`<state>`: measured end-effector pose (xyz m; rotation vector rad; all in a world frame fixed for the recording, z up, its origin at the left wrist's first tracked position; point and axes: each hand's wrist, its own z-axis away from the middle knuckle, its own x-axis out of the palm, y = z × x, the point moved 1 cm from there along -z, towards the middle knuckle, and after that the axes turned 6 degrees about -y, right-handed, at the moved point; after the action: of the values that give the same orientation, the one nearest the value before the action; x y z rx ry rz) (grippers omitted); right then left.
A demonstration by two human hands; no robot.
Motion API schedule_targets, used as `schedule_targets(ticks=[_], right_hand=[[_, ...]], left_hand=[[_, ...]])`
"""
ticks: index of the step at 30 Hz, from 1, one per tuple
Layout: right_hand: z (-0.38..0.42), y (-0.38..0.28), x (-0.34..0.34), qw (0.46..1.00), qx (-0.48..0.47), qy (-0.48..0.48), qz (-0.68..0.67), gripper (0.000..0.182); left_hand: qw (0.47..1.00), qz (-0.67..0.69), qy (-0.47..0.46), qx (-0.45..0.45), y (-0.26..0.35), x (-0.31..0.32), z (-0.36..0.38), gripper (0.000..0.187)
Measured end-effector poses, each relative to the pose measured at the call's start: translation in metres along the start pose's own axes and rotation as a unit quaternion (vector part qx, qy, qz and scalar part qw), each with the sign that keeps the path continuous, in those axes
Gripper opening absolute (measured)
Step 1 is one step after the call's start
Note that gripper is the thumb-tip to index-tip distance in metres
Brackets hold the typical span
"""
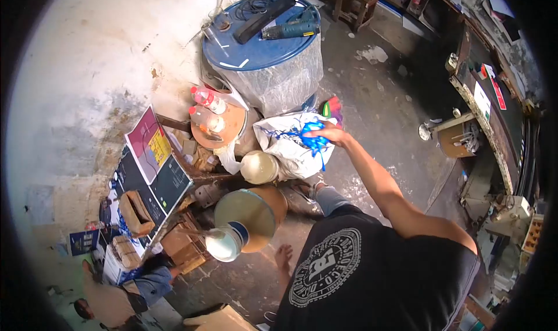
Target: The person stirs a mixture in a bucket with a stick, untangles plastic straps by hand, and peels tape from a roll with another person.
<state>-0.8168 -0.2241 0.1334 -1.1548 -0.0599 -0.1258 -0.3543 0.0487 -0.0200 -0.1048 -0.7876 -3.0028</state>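
My right hand (329, 133), at the end of my stretched-out arm, is closed on a tangled bunch of bright blue strands (314, 140). The bunch is over a white sack (290, 162), and more blue strands lie across the sack's top. What the strands are made of I cannot make out. My left hand (283, 257) hangs low beside my black shirt, its fingers apart and nothing in it. Near it stands a round drum (261, 209) with a white bucket (224, 246) on it. A round tub with a pale top (259, 167) stands beside the sack.
A plastic-wrapped blue drum (232, 60) bears a power tool (290, 29) and a black bar. Two red-capped bottles (208, 101) stand on a round lid. At left are a table with boxes (136, 212) and another person (110, 302). A workbench (479, 107) runs along the right.
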Motion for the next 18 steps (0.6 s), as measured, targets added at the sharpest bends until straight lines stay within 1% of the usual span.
schedule_targets(ticks=[1,2,5,6,7,8,9,10,12,14,15,16,18], right_hand=[[0.022,0.004,-0.015,0.998,0.010,-0.028,-0.060,0.072],[0.054,-0.002,-0.023,0.991,0.020,-0.040,-0.127,0.065],[0.128,0.010,-0.064,0.986,0.057,0.037,-0.154,0.050],[0.143,0.038,-0.084,0.986,0.056,0.059,-0.148,0.048],[0.167,0.045,-0.095,0.988,0.051,0.096,-0.105,0.047],[0.189,0.050,-0.109,0.988,0.069,0.104,-0.089,0.066],[0.205,0.068,-0.117,0.983,0.068,0.116,-0.127,0.066],[0.229,0.061,-0.119,0.976,0.089,0.148,-0.134,0.065],[0.281,0.040,-0.121,0.959,0.102,0.214,-0.153,0.071],[0.303,0.068,-0.137,0.936,0.048,0.286,-0.200,0.074],[0.315,0.077,-0.144,0.921,0.036,0.304,-0.241,0.083],[0.323,0.081,-0.149,0.908,0.023,0.333,-0.255,0.092],[0.339,0.073,-0.166,0.882,0.029,0.395,-0.254,0.100]], left_hand=[[0.999,-0.022,-0.004,0.024,0.006,0.005,-0.004,0.030],[0.997,-0.057,-0.016,0.044,0.028,0.011,-0.004,0.028],[0.986,-0.110,-0.055,0.115,0.065,0.027,-0.037,0.031],[0.980,-0.118,-0.076,0.138,0.077,0.039,-0.049,0.033],[0.977,-0.140,-0.083,0.135,0.095,0.051,-0.060,0.034],[0.973,-0.164,-0.091,0.134,0.116,0.070,-0.070,0.034],[0.964,-0.181,-0.118,0.155,0.134,0.093,-0.081,0.035],[0.955,-0.192,-0.136,0.178,0.152,0.112,-0.086,0.035],[0.940,-0.212,-0.156,0.217,0.180,0.162,-0.083,0.036],[0.927,-0.236,-0.158,0.245,0.206,0.237,-0.061,0.036],[0.914,-0.271,-0.181,0.242,0.222,0.280,-0.035,0.037],[0.903,-0.278,-0.211,0.252,0.230,0.315,-0.028,0.036],[0.872,-0.311,-0.286,0.249,0.244,0.393,-0.004,0.035]])
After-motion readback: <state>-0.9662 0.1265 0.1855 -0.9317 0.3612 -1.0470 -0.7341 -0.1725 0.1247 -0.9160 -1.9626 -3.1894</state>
